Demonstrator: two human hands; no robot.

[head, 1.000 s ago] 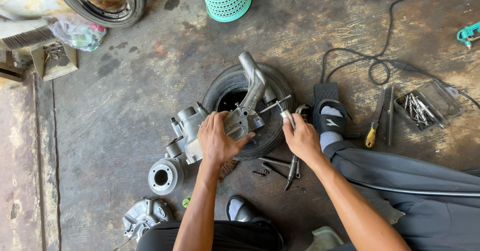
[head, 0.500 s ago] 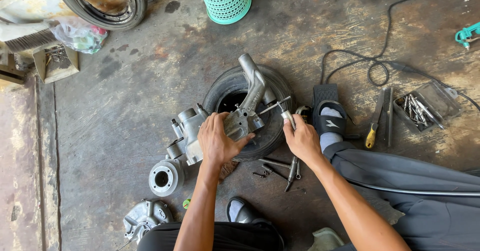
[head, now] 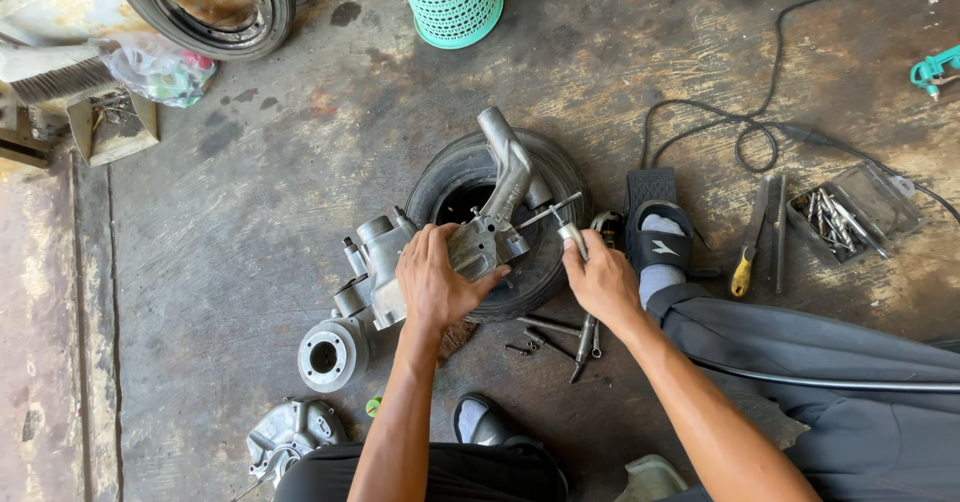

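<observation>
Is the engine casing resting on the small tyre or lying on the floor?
On the tyre. The grey engine casing lies across the small black tyre, its left end overhanging the concrete floor; the left hand presses on it.

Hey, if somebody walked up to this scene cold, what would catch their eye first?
Most likely the grey metal engine casing at the centre, lying across a small black tyre on the stained concrete floor. The left hand presses on the casing while the right hand grips a T-handle wrench set against it. After that, the teal plastic basket at the top edge and the clear tray of tool bits to the right.
</observation>
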